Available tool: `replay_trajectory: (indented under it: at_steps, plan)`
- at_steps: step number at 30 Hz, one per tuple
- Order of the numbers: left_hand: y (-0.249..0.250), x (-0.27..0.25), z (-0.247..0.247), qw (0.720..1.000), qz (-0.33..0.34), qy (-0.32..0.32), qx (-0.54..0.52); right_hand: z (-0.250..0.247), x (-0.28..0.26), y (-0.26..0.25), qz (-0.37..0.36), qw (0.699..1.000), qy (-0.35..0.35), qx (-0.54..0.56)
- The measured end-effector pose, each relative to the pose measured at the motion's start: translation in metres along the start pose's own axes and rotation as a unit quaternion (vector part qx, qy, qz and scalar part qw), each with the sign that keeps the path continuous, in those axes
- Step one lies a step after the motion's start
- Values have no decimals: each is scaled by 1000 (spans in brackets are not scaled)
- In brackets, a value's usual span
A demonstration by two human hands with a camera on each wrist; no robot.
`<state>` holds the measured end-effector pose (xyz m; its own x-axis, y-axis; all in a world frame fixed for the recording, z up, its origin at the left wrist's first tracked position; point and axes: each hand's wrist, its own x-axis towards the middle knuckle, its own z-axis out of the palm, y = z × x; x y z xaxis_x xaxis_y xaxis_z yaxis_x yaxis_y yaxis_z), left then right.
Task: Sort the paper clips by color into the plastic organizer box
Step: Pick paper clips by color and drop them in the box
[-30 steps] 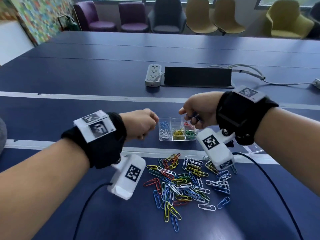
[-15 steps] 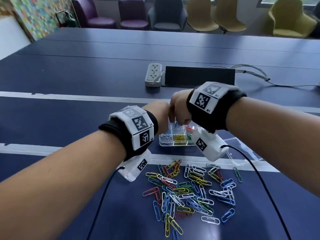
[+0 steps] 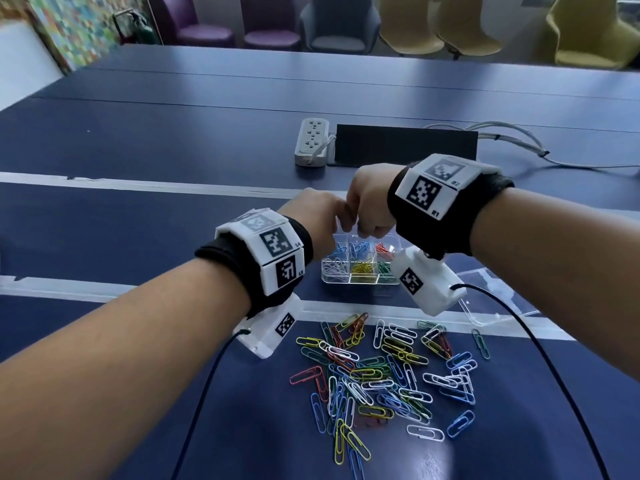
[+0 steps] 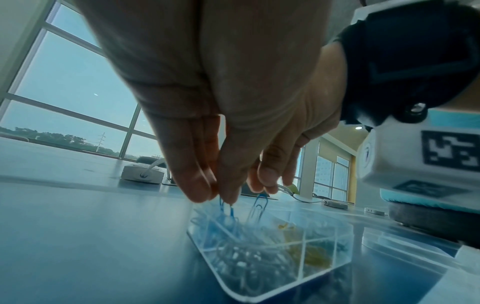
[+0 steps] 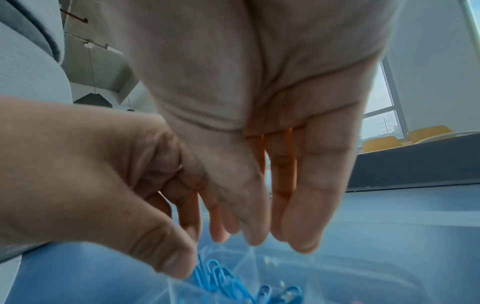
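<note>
The clear plastic organizer box stands mid-table with white, yellow, green, blue and red clips in separate compartments. Both hands hover close together over its far side. My left hand pinches light blue paper clips just above the far left compartment. Beside it, my right hand points its fingers down, and a darker blue paper clip hangs from its fingertips over the neighbouring compartment. In the right wrist view the right fingertips are above the box, with light blue clips below.
A loose pile of mixed-colour paper clips lies on the blue table in front of the box. The clear lid lies to the box's right. A power strip, black panel and cables lie behind.
The hands, a second ago apart on either side of the box, have come together over its far compartments. Both wrists have turned so the fingers point down.
</note>
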<state>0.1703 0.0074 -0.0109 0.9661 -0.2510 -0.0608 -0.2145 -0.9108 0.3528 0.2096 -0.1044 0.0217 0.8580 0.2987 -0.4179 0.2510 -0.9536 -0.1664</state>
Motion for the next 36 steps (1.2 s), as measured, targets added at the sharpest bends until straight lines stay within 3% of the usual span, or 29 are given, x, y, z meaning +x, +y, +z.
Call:
replay_trajectory:
  at_steps: [9, 13, 18, 21, 26, 31, 36]
  plan:
    - [5, 0, 1, 1000, -2, 18, 20, 21, -8, 9, -10, 999, 51, -3]
    - [3, -2, 3, 1000, -7, -6, -8, 19, -3, 11, 16, 997, 71, -8]
    - [0, -6, 8, 999, -9, 12, -29, 18, 0, 21, 34, 997, 76, -5]
    - [0, -8, 10, 999, -6, 14, -36, 21, -3, 24, 23, 997, 63, 23]
    - [0, -23, 6, 999, 36, 21, -23, 21, -28, 30, -40, 991, 124, 8]
    - [1, -52, 6, 994, 103, 2, -31, 34, -69, 42, -85, 994, 70, -7]
    - [1, -65, 15, 989, 110, -101, 4, 60, -93, 45, -104, 994, 15, -42]
